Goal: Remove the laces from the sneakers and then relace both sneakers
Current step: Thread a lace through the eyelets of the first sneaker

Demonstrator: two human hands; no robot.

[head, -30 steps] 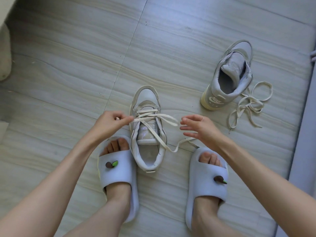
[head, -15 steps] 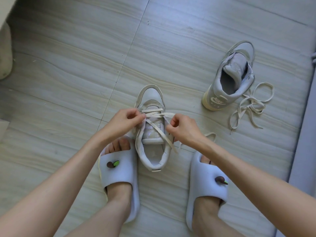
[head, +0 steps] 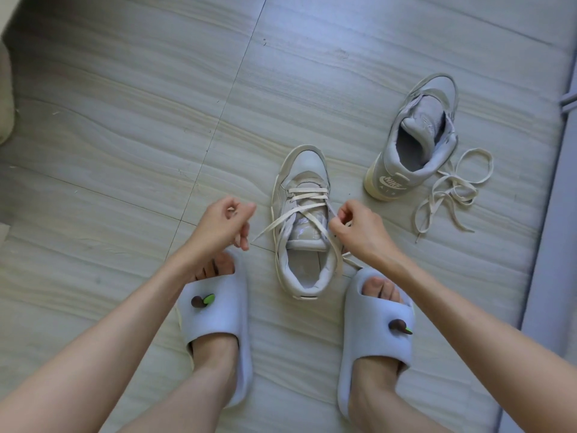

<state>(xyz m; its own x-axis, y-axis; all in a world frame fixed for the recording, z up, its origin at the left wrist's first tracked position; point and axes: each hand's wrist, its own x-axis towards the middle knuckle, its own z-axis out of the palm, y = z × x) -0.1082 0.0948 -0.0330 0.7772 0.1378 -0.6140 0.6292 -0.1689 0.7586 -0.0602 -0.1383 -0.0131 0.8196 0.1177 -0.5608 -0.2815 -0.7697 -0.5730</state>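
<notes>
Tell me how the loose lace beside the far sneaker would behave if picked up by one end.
The loose lace lies in limp loops on the floor, so it would probably dangle and trail rather than hold shape. It looks thin and flat, likely very light. Its strands cross over one another, so it may snag into a tangle when lifted.

We saw the scene lit by soft, even daylight with a cool bluish cast, and could not tell where it came from. The floor (head: 125, 126) was bright throughout, without glare or hot spots. Shadows were faint: only thin, soft ones lay under the slippers (head: 218, 310) and beside the near sneaker (head: 304, 232). The wide lens bent the tile seams and the grey strip (head: 552, 245) on the right edge. Focus held across the middle; the hands (head: 218, 226) looked slightly soft, and the corners lost detail.
</notes>
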